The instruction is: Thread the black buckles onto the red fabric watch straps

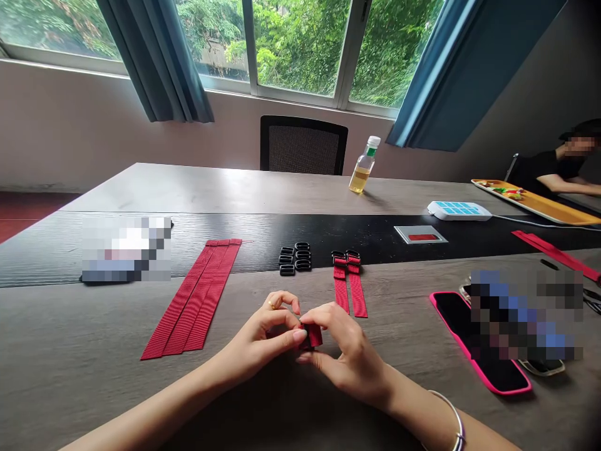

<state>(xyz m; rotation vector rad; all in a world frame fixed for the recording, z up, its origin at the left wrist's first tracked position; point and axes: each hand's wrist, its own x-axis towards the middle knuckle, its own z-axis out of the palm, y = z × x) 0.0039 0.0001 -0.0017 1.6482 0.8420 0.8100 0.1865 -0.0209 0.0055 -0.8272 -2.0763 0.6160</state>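
Observation:
Near the table's front, my left hand (277, 335) and my right hand (340, 351) meet around a small red strap with a black buckle (313, 336). The thumb and fingers of each hand pinch it, and part of it is hidden by them. Beyond my left hand lie several flat red straps (195, 297), side by side. Several black buckles (295, 258) rest in two columns past my hands. Just right of these, two red straps fitted with black buckles (348, 282) lie flat.
Phones (479, 341) lie at the right, one pink-edged. Farther back are a bottle (364, 169), a power strip (459, 211), a small card (421, 235) and an orange tray (539, 203). A person (558, 166) sits at the far right; a blurred object (126, 250) lies left.

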